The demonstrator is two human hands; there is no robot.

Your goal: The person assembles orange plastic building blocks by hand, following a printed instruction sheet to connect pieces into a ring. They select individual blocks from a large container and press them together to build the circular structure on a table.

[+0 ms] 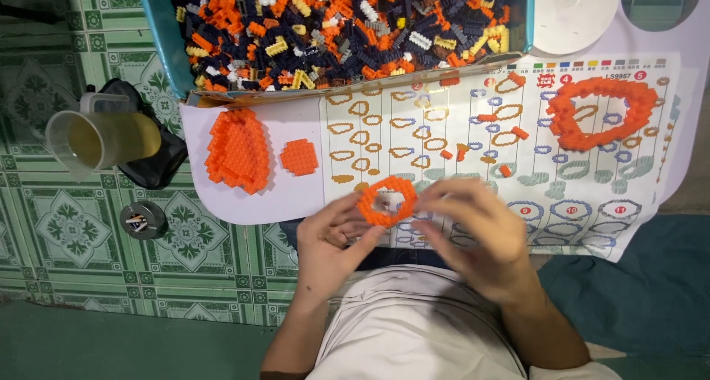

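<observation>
Holding orange brick ring point(387, 200) | blue box point(164, 51): mixed small bricks point(347, 25)

The box of bricks point(340, 32) lies behind the instruction sheet point(458, 136), jug point(100, 140) left.

- Far side blocked – the box of loose bricks point(347, 32) spans it.
- Left, bare tabletop point(296, 195) lies open near the orange slabs point(238, 151).
- Right – the big orange ring point(600, 112) sits on the instruction sheet point(592, 195).

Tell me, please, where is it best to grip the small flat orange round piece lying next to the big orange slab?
Probably by its rim: pinch the small round piece across two opposite edges from above. It lies flat on the white board, apart from the big slab, so both sides are free.
</observation>
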